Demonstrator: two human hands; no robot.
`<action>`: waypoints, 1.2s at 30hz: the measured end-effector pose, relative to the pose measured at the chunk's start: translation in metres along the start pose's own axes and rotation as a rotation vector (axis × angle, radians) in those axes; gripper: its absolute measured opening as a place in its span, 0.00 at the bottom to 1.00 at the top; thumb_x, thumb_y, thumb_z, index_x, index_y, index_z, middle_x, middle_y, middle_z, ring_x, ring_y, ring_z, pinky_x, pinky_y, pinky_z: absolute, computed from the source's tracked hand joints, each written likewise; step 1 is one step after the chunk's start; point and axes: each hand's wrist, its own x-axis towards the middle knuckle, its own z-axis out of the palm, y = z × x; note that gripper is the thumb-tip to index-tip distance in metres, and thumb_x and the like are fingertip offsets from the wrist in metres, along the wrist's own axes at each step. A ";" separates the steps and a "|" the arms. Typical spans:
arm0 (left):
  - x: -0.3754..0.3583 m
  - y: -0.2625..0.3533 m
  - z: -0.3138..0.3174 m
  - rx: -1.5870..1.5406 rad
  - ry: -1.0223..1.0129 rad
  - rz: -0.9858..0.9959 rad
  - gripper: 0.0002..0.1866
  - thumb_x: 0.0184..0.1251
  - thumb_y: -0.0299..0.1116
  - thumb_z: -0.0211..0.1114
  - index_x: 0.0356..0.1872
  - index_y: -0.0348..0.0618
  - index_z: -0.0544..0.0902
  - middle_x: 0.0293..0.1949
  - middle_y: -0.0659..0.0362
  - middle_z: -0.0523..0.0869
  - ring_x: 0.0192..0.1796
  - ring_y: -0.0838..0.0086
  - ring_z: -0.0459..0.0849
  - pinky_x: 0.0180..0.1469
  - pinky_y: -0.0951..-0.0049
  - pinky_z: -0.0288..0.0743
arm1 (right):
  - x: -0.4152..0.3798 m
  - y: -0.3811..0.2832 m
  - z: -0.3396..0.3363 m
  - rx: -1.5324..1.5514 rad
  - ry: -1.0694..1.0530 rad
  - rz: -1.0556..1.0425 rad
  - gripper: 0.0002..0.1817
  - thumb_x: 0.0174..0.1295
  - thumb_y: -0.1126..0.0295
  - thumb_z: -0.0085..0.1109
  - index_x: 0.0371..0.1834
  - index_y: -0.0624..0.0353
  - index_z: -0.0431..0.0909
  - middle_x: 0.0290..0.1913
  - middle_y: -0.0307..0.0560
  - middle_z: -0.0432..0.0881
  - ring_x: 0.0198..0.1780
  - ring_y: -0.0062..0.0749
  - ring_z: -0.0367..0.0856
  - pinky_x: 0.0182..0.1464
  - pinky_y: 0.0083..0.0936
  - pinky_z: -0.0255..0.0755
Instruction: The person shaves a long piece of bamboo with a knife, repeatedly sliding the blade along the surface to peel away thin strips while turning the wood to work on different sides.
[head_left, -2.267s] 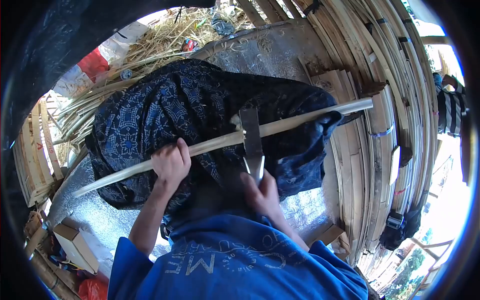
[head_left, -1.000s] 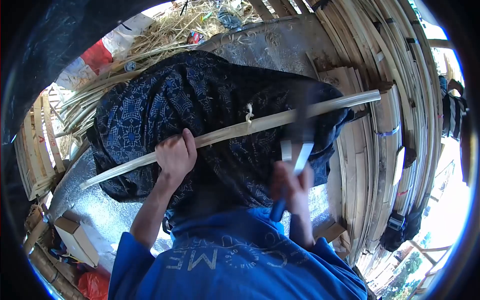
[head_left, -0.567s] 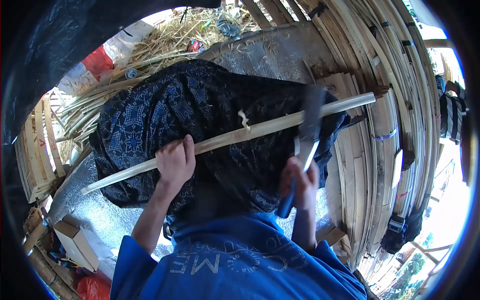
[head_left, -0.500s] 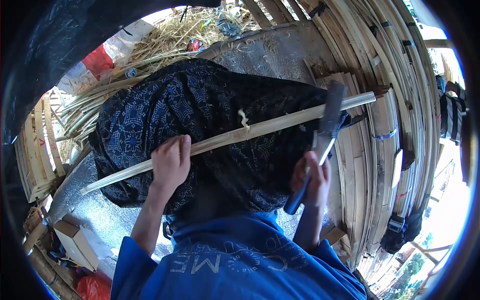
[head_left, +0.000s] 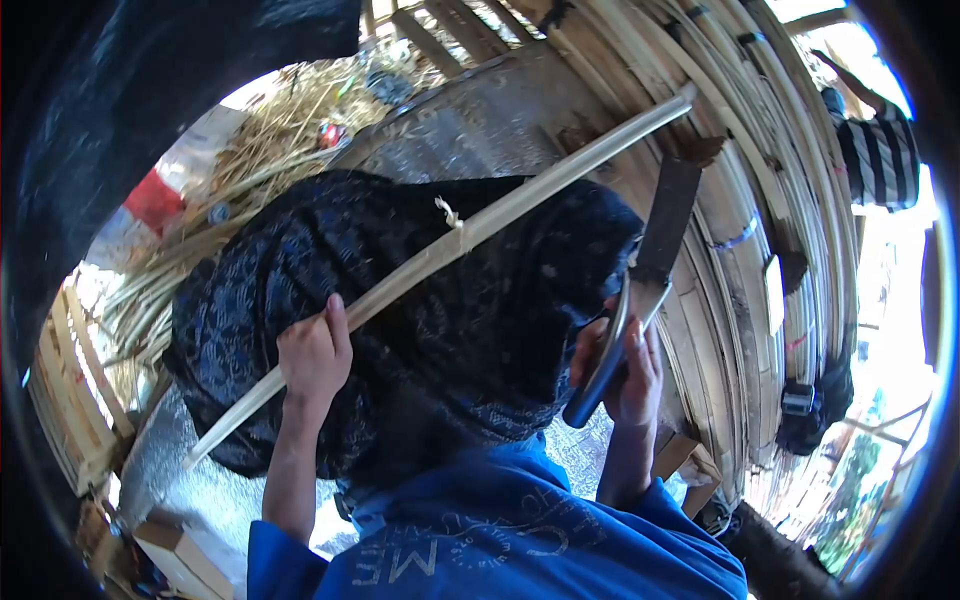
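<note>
A long, pale bamboo strip (head_left: 520, 205) slants up to the right across my lap, over a dark blue patterned cloth (head_left: 230, 300). My left hand (head_left: 314, 350) is closed around its lower part, thumb pointing along the strip. A small curled shaving (head_left: 447, 211) sticks to the strip near its middle. In my right hand (head_left: 630, 370) is a broad-bladed knife (head_left: 668, 225) with a dark handle, its blade pointing up. The blade stands to the right of the strip, apart from it. My fingers partly hide the handle.
Stacked bamboo slats (head_left: 730, 290) curve along the right side. Loose straw and shavings (head_left: 280, 140) lie at the upper left, near a red and white sack (head_left: 155, 200). A cardboard box (head_left: 180, 560) sits at the lower left. A striped cloth (head_left: 880, 160) hangs at the far right.
The strip's far end has swung up and away, so it slants more steeply. The knife blade, which overlapped the strip in view before, is now apart from it. Both hands keep their holds.
</note>
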 end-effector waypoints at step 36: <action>-0.031 -0.013 0.016 0.100 0.060 -0.004 0.23 0.67 0.33 0.52 0.11 0.39 0.79 0.14 0.47 0.79 0.16 0.54 0.79 0.23 0.59 0.72 | -0.021 0.025 -0.022 -0.216 0.011 0.204 0.18 0.53 0.76 0.59 0.48 0.62 0.70 0.27 0.43 0.77 0.21 0.20 0.74 0.22 0.20 0.71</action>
